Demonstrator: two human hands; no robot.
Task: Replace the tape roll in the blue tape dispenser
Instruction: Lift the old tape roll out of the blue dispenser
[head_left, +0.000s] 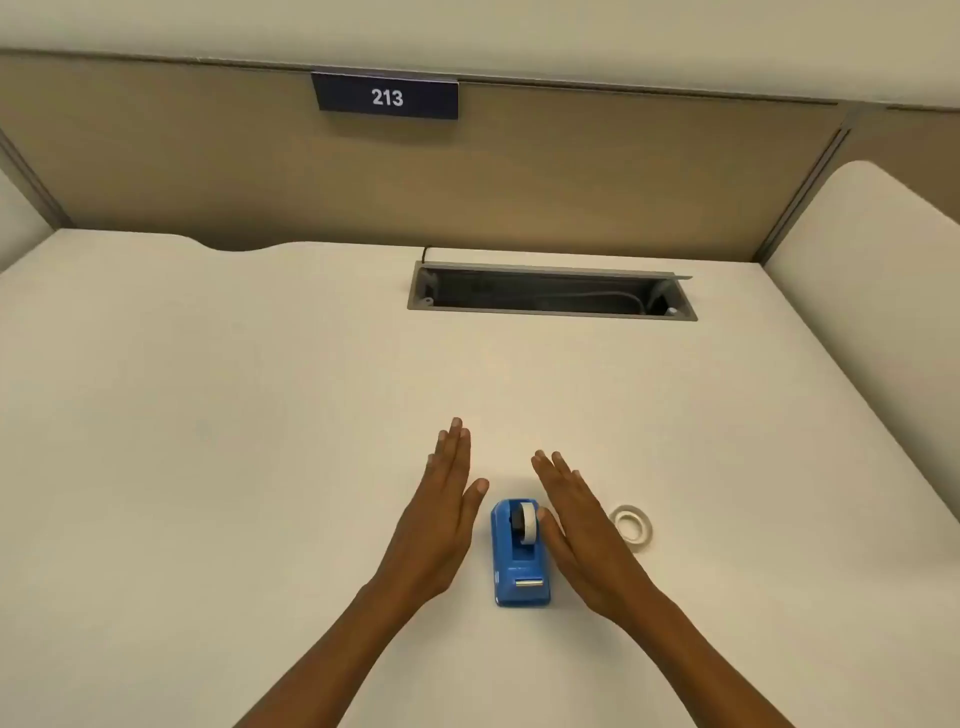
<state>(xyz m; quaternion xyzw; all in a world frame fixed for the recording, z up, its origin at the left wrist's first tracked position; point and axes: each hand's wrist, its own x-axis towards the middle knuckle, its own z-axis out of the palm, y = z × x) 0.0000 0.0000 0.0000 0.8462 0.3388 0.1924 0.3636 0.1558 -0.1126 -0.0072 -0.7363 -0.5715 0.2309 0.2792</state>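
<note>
A blue tape dispenser (519, 558) stands on the white desk (260, 415), its cutter end toward me. A white tape roll (529, 524) sits upright in its far end. A second, loose tape roll (632, 526) lies flat on the desk to the right. My left hand (441, 514) is flat and open just left of the dispenser, apart from it. On the dispenser's right side my right hand (582, 535) is also flat and open, its thumb close to or touching the dispenser. Neither hand holds anything.
An open grey cable tray (550, 293) is recessed in the desk farther back. A tan partition with a dark sign reading 213 (387, 97) stands behind the desk. Another white surface (872, 270) rises at the right.
</note>
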